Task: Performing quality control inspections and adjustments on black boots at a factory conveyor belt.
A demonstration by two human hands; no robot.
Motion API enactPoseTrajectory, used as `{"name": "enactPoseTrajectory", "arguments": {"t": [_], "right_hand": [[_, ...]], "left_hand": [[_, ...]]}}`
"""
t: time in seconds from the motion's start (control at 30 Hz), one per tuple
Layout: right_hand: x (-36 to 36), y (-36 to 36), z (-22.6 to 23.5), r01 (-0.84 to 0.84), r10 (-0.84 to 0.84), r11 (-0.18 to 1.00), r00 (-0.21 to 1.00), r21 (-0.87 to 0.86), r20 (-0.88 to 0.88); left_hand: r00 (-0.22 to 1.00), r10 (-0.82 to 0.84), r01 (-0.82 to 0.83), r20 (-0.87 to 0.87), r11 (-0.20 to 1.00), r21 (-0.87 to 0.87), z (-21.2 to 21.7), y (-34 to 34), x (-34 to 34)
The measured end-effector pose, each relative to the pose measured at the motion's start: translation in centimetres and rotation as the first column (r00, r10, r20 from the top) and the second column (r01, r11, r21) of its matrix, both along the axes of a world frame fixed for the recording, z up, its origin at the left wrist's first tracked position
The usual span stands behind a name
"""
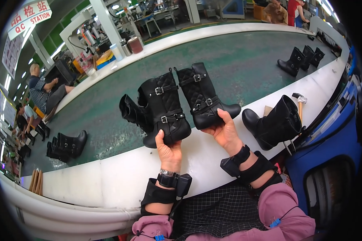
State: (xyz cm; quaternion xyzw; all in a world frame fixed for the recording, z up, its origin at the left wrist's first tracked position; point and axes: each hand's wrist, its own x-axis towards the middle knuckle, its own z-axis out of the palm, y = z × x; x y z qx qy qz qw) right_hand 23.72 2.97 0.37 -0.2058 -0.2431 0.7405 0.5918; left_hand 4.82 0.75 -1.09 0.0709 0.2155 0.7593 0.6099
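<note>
Two black boots with quilted shafts and silver buckles are held up side by side in front of me. My left hand point(168, 152) grips the left boot point(163, 100) by its foot, thumb pressed on the leather. The right boot point(201, 90) is in my right hand point(225, 131), which is wrapped round its foot and sole with the thumb on top. Behind the left boot stands another black boot point(132, 113), partly hidden by it. To the right of my right hand, a black boot point(273, 124) stands tilted on the white ledge point(120, 172).
A hammer point(300, 105) with a wooden handle lies beyond the right-hand boot. The green conveyor belt point(245, 64) carries boots point(68, 144) at left and more boots point(301, 60) at far right. Wooden sticks point(36, 182) stand at lower left. A person point(44, 86) sits across the belt.
</note>
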Motion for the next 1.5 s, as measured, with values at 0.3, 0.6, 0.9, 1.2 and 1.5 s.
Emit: {"name": "enactPoseTrajectory", "arguments": {"t": [0.3, 0.6, 0.9, 1.2, 1.5], "right_hand": [[-1.0, -0.6, -0.4, 0.051, -0.055, 0.997, 0.995, -0.050, -0.089], [-1.4, -1.1, -0.4, 0.063, -0.068, 0.996, 0.996, -0.066, -0.066], [-1.6, -1.2, -0.5, 0.077, -0.082, 0.993, 0.995, -0.085, -0.058], [-1.7, -1.2, -1.1, 0.085, -0.089, 0.993, 0.995, -0.085, -0.048], [-1.8, -0.7, -0.9, 0.097, -0.102, 0.991, 0.993, -0.088, -0.059]], "left_hand": [[1.000, -0.005, 0.005, -0.005, 1.000, 0.004, -0.8, 0.1, 0.5], [1.000, 0.008, -0.008, -0.003, 1.000, 0.000, -0.6, 0.0, 0.6], [0.999, -0.004, 0.005, 0.032, 0.999, -0.033, -0.6, -0.1, 0.7], [1.000, 0.010, -0.009, 0.029, 0.999, -0.039, -0.6, 0.0, 0.8], [1.000, 0.012, -0.011, 0.020, 0.999, -0.053, -0.4, 0.6, 0.9]]}}
